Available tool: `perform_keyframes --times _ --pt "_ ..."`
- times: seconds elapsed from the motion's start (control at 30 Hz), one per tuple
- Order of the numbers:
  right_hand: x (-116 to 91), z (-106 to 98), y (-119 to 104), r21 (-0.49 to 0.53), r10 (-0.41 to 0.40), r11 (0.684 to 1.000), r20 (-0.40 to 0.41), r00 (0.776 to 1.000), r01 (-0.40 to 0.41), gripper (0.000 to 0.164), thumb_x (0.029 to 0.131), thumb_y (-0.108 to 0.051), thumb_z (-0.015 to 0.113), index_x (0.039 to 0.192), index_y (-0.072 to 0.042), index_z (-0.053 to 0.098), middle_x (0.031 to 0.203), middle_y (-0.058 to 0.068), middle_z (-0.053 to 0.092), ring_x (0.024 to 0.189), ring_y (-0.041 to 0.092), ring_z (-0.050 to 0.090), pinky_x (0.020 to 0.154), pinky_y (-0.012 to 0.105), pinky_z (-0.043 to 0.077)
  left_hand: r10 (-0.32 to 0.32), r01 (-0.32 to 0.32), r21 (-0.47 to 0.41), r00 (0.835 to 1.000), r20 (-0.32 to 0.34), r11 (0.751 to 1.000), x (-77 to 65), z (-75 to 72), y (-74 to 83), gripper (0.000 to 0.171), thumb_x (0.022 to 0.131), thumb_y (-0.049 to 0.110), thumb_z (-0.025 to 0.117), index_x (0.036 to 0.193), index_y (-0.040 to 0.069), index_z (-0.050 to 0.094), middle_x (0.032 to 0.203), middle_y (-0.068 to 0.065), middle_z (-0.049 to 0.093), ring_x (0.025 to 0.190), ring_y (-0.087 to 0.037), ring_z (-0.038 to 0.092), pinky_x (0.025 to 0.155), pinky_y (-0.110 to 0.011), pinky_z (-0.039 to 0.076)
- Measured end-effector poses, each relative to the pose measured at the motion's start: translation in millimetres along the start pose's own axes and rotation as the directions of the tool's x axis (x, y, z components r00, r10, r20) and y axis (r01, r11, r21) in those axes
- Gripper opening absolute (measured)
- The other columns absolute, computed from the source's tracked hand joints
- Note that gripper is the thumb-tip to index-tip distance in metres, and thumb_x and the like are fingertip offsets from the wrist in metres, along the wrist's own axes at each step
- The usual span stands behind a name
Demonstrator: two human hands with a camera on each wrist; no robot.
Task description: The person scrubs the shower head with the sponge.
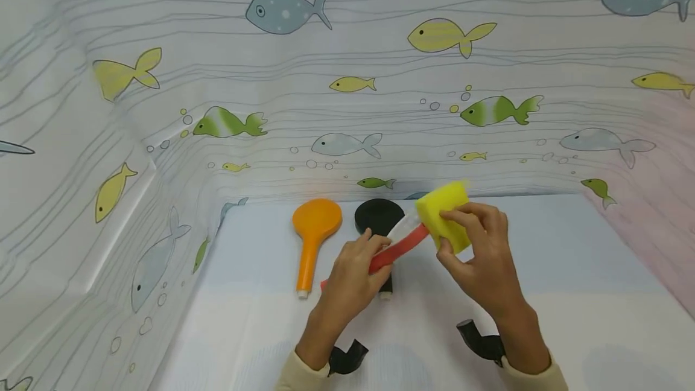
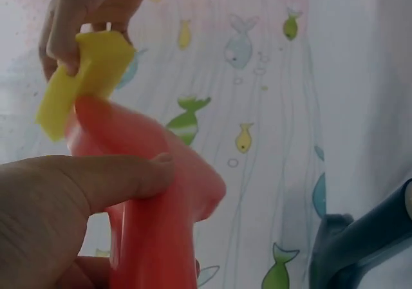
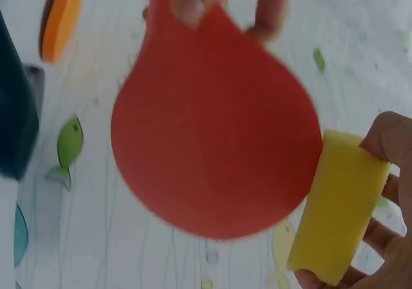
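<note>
My left hand (image 1: 350, 273) grips the handle of a red paddle (image 1: 403, 248), held up above the table and seen nearly edge-on from the head. A pale strip shows along its upper side there. In the right wrist view the paddle's round red face (image 3: 215, 131) shows full. My right hand (image 1: 483, 252) pinches a yellow sponge (image 1: 441, 213) between thumb and fingers. The sponge (image 2: 90, 76) meets the paddle's far edge in the left wrist view. Part of the left hand's fingers is hidden behind the handle.
An orange paddle (image 1: 312, 234) lies on the white table (image 1: 244, 318) at the back left. Beside it lies a black paddle (image 1: 380, 216), partly covered by the left hand and red paddle. Fish-patterned sheeting (image 1: 347, 119) rises behind and at the sides.
</note>
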State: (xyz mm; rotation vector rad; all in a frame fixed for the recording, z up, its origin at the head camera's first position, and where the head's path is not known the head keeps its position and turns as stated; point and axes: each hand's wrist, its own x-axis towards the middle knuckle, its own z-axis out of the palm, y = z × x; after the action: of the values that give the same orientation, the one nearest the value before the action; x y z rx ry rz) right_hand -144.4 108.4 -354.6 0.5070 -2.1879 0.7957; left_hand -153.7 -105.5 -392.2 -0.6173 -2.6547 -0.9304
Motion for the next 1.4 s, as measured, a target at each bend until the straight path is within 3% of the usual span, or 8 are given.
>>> perform_keyframes --times 0.13,0.4,0.6,0.8,0.87,1.0,1.2,1.4 --pt "-5.4 10.9 -13.4 -0.026 -0.116 0.993 0.047 0.992 0.118 0.035 0.080 -0.023 0.052 0.109 -0.009 0.065 0.111 0.018 0.052 0.103 0.033 0.042 0.077 0.028 0.039 -0.041 0.042 -0.024 0.997 0.062 0.999 -1.9 1.7 1.9 0.039 0.084 0.028 0.068 0.119 0.022 0.051 0.095 0.002 0.064 0.077 -0.013 0.055 0.067 -0.024 0.049" --pt "-9.2 31.2 -28.0 -0.035 -0.239 0.970 0.060 0.969 0.242 0.031 0.079 -0.017 0.052 0.105 -0.013 0.067 0.108 0.015 0.055 0.095 0.034 0.043 0.068 0.040 0.047 -0.182 0.195 -0.163 0.979 0.091 0.967 -1.7 -9.1 -9.4 0.058 0.078 0.033 0.074 0.127 0.016 0.047 0.107 -0.004 0.059 0.090 -0.015 0.059 0.075 -0.025 0.054" --pt "-3.3 39.1 -34.0 -0.059 -0.370 0.929 -0.109 0.923 0.365 0.027 0.086 -0.017 0.045 0.096 -0.011 0.069 0.099 0.016 0.056 0.089 0.038 0.045 0.070 0.043 0.040 -0.186 0.250 -0.424 0.964 0.188 0.870 4.0 -22.5 -14.6 0.035 0.084 0.031 0.068 0.118 0.026 0.060 0.110 -0.001 0.056 0.098 -0.017 0.053 0.083 -0.029 0.053" --pt "-6.6 38.0 -35.0 -0.061 -0.359 0.933 -0.129 0.924 0.354 0.027 0.087 -0.019 0.045 0.095 -0.011 0.070 0.098 0.015 0.057 0.088 0.037 0.045 0.068 0.043 0.041 -0.264 0.335 -0.524 0.942 0.208 0.783 0.8 -25.7 -13.1 0.064 0.082 0.034 0.070 0.139 0.018 0.043 0.113 -0.002 0.057 0.098 -0.017 0.057 0.080 -0.027 0.055" --pt "-8.4 37.0 -35.5 -0.057 -0.352 0.936 -0.105 0.930 0.348 0.027 0.088 -0.020 0.045 0.096 -0.012 0.069 0.099 0.014 0.057 0.089 0.036 0.045 0.066 0.042 0.044 -0.324 0.395 -0.567 0.918 0.227 0.723 -0.3 -25.6 -11.8 0.074 0.078 0.035 0.073 0.140 0.013 0.040 0.113 -0.003 0.059 0.095 -0.018 0.059 0.078 -0.028 0.055" --pt "-12.6 35.9 -38.8 -0.050 -0.383 0.924 -0.090 0.919 0.380 0.028 0.089 -0.019 0.043 0.095 -0.012 0.070 0.098 0.013 0.058 0.088 0.036 0.046 0.071 0.041 0.043 -0.368 0.461 -0.687 0.883 0.291 0.562 -1.4 -25.6 -9.0 0.061 0.073 0.031 0.078 0.127 0.012 0.056 0.107 -0.006 0.063 0.090 -0.021 0.061 0.077 -0.031 0.055" --pt "-12.7 38.7 -37.6 -0.020 -0.440 0.898 -0.081 0.895 0.440 0.027 0.091 -0.019 0.044 0.094 -0.012 0.070 0.098 0.012 0.060 0.089 0.035 0.046 0.078 0.039 0.038 -0.307 0.421 -0.825 0.897 0.317 0.377 1.6 -28.9 -5.5 0.048 0.077 0.010 0.073 0.117 0.003 0.049 0.110 -0.015 0.061 0.091 -0.024 0.063 0.081 -0.034 0.055" --pt "-14.1 43.2 -31.4 0.070 -0.396 0.915 -0.030 0.918 0.398 0.026 0.089 -0.021 0.045 0.098 -0.013 0.069 0.099 0.009 0.058 0.089 0.030 0.044 0.080 0.035 0.036 -0.268 0.425 -0.880 0.891 0.365 0.212 0.6 -31.6 -6.0 0.052 0.079 0.005 0.070 0.119 0.004 0.036 0.120 -0.017 0.058 0.093 -0.026 0.063 0.084 -0.037 0.054"
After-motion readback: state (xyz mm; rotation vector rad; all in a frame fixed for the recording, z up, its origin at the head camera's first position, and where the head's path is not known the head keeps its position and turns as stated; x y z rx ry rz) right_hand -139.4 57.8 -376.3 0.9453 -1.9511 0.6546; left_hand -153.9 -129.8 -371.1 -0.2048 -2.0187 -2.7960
